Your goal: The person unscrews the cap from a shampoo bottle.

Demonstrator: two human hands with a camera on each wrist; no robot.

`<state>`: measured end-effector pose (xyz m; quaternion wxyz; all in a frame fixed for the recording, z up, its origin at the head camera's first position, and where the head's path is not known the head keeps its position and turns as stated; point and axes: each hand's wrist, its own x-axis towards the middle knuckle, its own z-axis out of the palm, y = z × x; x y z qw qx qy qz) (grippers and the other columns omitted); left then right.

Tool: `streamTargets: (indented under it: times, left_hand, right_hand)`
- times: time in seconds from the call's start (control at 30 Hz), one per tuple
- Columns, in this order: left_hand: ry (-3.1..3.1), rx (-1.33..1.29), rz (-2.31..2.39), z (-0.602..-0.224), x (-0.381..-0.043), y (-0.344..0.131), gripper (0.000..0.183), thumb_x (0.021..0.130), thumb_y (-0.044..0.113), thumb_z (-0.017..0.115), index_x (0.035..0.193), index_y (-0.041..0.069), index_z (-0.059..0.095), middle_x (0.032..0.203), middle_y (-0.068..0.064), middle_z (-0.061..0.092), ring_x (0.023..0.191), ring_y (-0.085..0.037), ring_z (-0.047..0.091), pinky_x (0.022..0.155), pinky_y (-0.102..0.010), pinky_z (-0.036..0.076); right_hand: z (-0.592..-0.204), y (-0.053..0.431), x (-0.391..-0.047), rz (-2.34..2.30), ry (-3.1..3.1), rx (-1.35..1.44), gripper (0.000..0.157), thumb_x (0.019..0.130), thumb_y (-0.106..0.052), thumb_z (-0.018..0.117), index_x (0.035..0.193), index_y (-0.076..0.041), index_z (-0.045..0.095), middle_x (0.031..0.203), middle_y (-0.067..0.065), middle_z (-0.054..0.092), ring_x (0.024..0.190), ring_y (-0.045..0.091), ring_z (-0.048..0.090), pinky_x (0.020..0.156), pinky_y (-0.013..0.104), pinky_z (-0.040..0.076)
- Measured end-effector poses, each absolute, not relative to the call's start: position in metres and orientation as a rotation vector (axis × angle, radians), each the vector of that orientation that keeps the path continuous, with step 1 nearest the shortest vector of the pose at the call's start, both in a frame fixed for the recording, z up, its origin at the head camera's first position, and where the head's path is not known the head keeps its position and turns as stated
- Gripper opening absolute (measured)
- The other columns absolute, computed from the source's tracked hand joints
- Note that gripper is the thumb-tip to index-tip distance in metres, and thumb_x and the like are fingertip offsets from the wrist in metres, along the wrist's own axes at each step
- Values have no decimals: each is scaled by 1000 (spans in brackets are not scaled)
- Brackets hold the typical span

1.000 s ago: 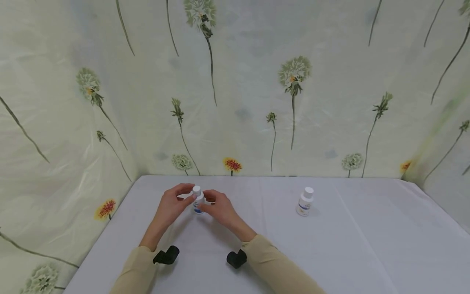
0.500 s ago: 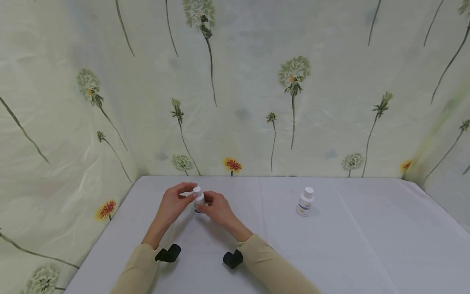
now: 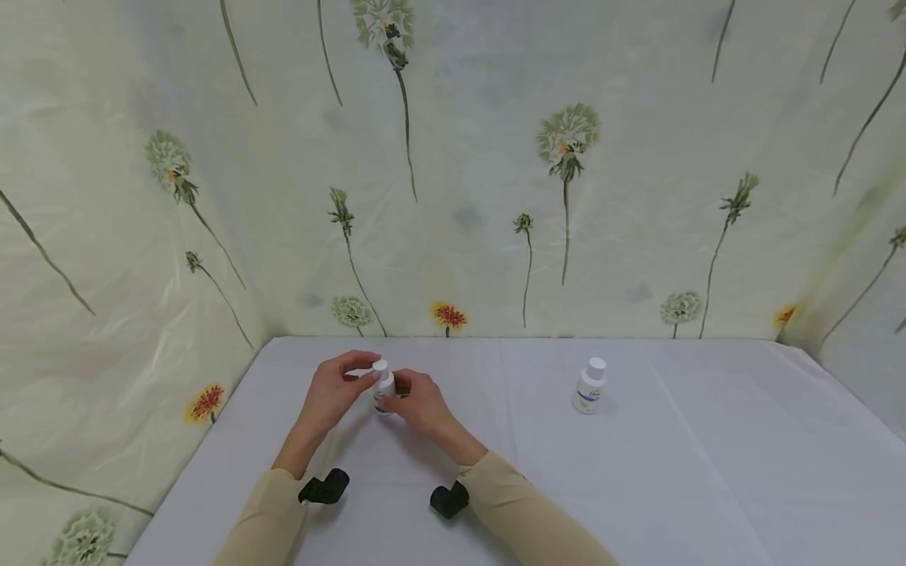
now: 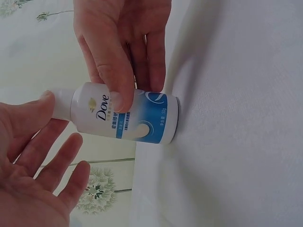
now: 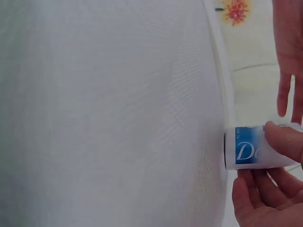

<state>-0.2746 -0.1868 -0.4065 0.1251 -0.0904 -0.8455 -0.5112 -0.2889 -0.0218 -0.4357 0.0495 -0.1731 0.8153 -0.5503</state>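
Observation:
A small white Dove bottle (image 4: 128, 113) with a blue lower label stands upright on the white cloth, left of centre in the head view. My left hand (image 3: 335, 391) pinches its white cap (image 4: 61, 105) between thumb and forefinger, while the other fingers spread away from it. Lower down, my right hand (image 3: 425, 405) grips the body from the right. Its thumb lies across the front label, and the fingers reach round the far side, partly hidden behind the bottle. Part of the Dove print is covered by that thumb in the right wrist view.
A second white bottle (image 3: 589, 387) with a white cap stands on the table (image 3: 679, 472) to the right, well apart from my hands. Behind the table's back edge hangs a flower-printed curtain (image 3: 467, 157). Black wrist devices (image 3: 324, 487) are worn at both sleeves.
My right hand has settled more closely on the bottle's body, its forearm shifting slightly left. My left hand stays at the cap with a very small shift. The second bottle stays in place.

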Motion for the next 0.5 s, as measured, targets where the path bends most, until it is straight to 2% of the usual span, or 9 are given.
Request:
streamTargets:
  times: [0.37,0.5]
  left_hand:
    - [-2499,-260,-1533,-399,-270,-182,23,89,11,73,112,8,72,108,-6,71,104,-21,63,85,-38,51]
    - [-2510,-270,-1569,-397,-268,-179,25,90,11,73,114,7,71,109,-8,71,103,-22,63,86,-38,51]
  right_hand:
    - [-430,-10,-280,-1660,2473,-560,36,89,-14,74,121,-2,64,114,8,67,102,23,63,85,36,54]
    - [-430,-6,-277,-1665,2465,-555,36,89,-15,74,122,-3,64,114,8,67,102,23,63,85,36,54]
